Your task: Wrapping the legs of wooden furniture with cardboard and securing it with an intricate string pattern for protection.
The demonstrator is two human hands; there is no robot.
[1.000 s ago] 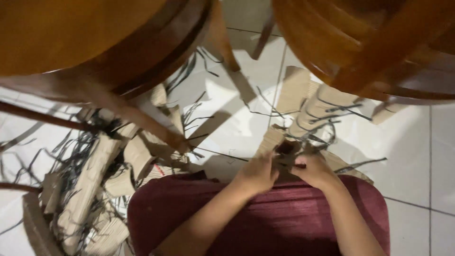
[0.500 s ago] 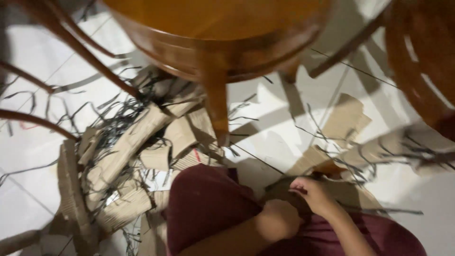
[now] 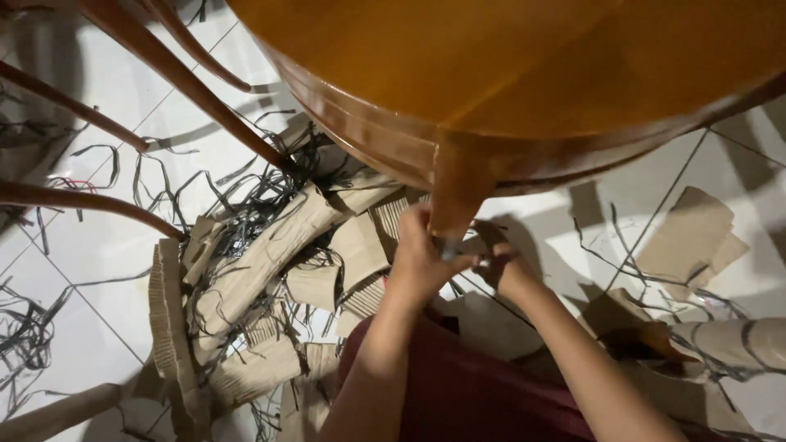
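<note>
Here the person's left hand (image 3: 422,262) and right hand (image 3: 499,262) are meeting just below the front leg (image 3: 458,192) of a round wooden stool (image 3: 524,74), low over a lap covered in dark red cloth (image 3: 475,393). The left hand's fingers (image 3: 409,221) are reaching up beside the leg, curled and close together, and its thumb is pointing across toward the right hand. The right hand is curling inward, fingers bent, partly lying in the leg's shadow. Between the two hands a small pale grey piece (image 3: 449,250) is showing; both hands seem to be pinching it, but it is too small and too shadowed to tell what it is or how firmly each hand is gripping it.

The stool is looking glossy, orange-brown, with a thick rounded rim that is filling the upper right of the view. To the left, a heap of torn corrugated cardboard strips (image 3: 270,270) is lying on the white floor tiles (image 3: 98,270), tan and ribbed, some pieces rolled, tangled with thin dark strands (image 3: 164,176). More cardboard scraps (image 3: 688,237) are lying to the right, well apart from the hands. Thin curved dark wooden legs (image 3: 188,78) are crossing the upper left.
</note>
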